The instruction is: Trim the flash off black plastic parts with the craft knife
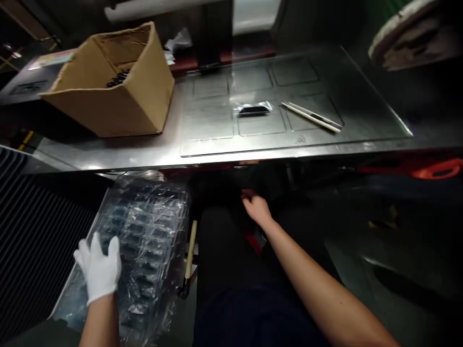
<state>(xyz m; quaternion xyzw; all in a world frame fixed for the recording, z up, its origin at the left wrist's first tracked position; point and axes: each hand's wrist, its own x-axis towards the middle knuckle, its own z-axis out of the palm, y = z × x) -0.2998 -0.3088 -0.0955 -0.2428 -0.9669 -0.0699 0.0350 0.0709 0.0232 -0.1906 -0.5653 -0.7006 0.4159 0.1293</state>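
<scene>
One gloved left hand: fingers spread, grasping nothing; it seems to rest on the blister trays.
Bare right hand: below the steel workbench; fingers are in shadow, so I cannot tell its grip.
Blister trays: beside the ribbed black panel; a light, flat palm should steady them without denting the cavities.
Film-wrapped black part: on the workbench, apart from both hands.
</scene>
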